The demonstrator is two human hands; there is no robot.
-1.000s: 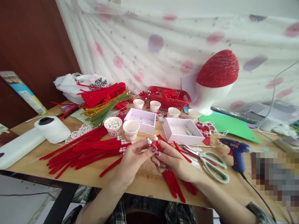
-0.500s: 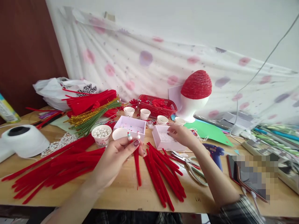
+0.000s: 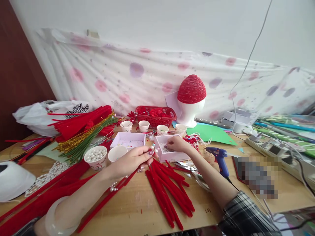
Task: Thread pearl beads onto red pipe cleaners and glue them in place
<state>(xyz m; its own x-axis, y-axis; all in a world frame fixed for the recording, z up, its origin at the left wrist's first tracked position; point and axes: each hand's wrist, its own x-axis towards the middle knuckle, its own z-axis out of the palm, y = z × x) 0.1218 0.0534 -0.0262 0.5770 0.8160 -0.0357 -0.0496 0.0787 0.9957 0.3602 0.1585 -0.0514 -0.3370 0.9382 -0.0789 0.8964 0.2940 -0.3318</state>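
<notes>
My left hand [image 3: 134,160] is closed in a pinch on a red pipe cleaner [image 3: 150,154] tipped with pearl beads, held just above the table. My right hand [image 3: 177,143] reaches into the right pink box [image 3: 169,156] of small white beads, fingertips pinched down among them; whether a bead is between them I cannot make out. A bundle of red pipe cleaners [image 3: 167,190] lies on the wooden table [image 3: 137,209] below both hands. A second pink box [image 3: 128,143] sits to the left.
A cup of large pearls [image 3: 95,158] and an empty cup [image 3: 117,153] stand left. Scissors [image 3: 194,173], a blue glue gun [image 3: 218,154], a red basket [image 3: 155,116], a foam head with red cap [image 3: 191,98] and more red, gold and green stems [image 3: 81,131] surround them.
My right hand left the pipe cleaner and went to the right bead box, then settled into it. My left hand kept the beaded stem. The view rose and shifted right.
</notes>
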